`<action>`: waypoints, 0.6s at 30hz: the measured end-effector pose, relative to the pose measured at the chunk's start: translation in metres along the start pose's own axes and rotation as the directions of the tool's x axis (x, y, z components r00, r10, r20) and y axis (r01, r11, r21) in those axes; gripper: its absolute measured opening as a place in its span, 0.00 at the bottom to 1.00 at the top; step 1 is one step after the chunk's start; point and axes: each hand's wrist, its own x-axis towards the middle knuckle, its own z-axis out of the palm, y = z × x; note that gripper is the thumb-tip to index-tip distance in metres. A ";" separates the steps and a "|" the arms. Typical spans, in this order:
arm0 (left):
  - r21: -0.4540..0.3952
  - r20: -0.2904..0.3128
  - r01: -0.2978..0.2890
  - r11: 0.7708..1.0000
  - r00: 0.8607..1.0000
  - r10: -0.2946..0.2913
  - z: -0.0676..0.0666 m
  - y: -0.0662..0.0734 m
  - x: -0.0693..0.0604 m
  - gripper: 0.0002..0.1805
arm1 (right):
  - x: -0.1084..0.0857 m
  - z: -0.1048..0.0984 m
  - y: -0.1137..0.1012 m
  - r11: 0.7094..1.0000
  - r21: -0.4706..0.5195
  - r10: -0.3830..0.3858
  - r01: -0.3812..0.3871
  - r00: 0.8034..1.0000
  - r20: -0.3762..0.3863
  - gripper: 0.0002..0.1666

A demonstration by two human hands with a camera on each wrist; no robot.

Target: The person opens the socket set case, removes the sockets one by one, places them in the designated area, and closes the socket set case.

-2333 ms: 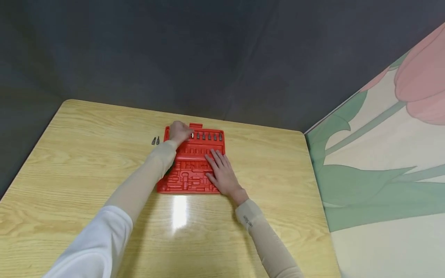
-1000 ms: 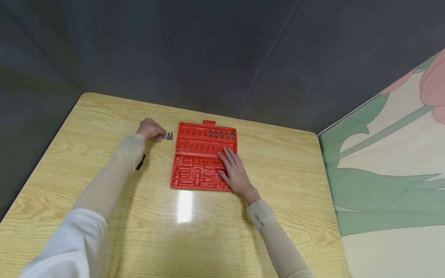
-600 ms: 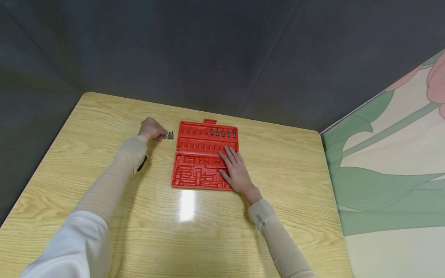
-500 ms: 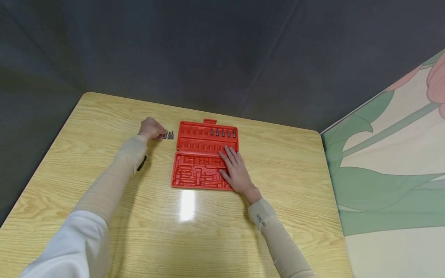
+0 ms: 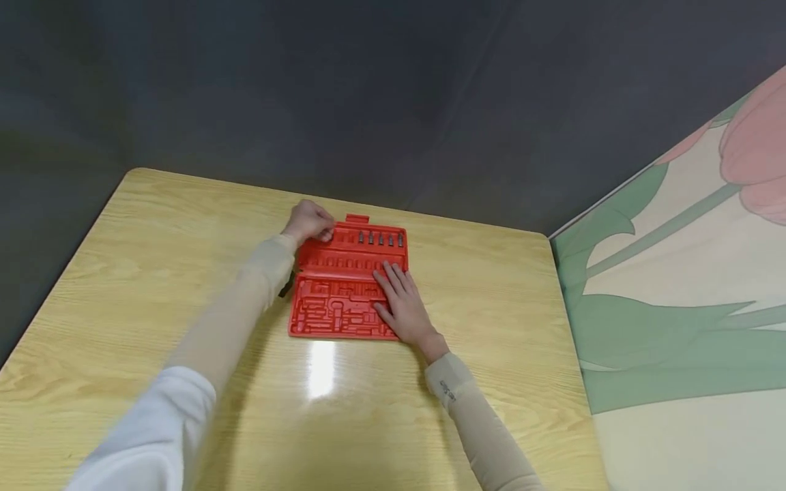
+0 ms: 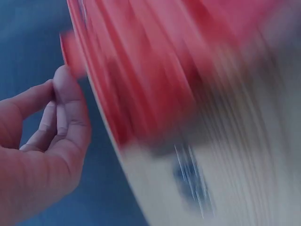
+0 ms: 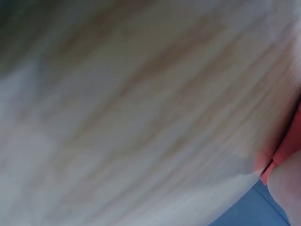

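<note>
A red plastic bit case (image 5: 334, 337) lies unfolded on the table, with several dark metal screwdriver bits (image 5: 381, 239) upright in the right part of its far row. My left hand (image 5: 309, 221) is over the case's far left corner. Its thumb and index finger meet at the tips in the left wrist view, and I see nothing between them. My right hand (image 5: 405, 310) rests with spread fingers on the right side of the case. A blurred dark cluster, seemingly loose bits (image 6: 192, 179), lies beside the case in the left wrist view; the head view hides it.
The case stands on a wood-grain table (image 5: 368, 423) near its far edge. Behind rises a dark wall covering (image 5: 368, 102); a flower-patterned curtain (image 5: 663, 334) borders the right side. A dark strap (image 5: 286, 285) shows under my left wrist.
Over two seconds ago my left hand was at a bit in the case, then set it beside the others on the table. It has since moved right, back over the case. My right hand stays put.
</note>
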 end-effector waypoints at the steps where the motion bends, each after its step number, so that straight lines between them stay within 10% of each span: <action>1: -0.012 0.009 -0.003 1.000 1.000 0.003 0.015 0.002 0.004 0.12 | -0.001 0.000 0.000 1.000 0.002 -0.002 0.002 1.000 0.003 0.38; 7: 0.097 -0.092 0.023 0.995 0.996 -0.014 0.061 -0.014 0.022 0.10 | -0.001 0.005 -0.009 1.000 0.002 0.006 -0.006 1.000 0.004 0.38; 18: 0.281 -0.108 0.054 0.958 0.994 -0.025 0.051 -0.006 0.022 0.11 | 0.010 -0.001 -0.019 1.000 -0.017 -0.013 0.013 1.000 -0.004 0.38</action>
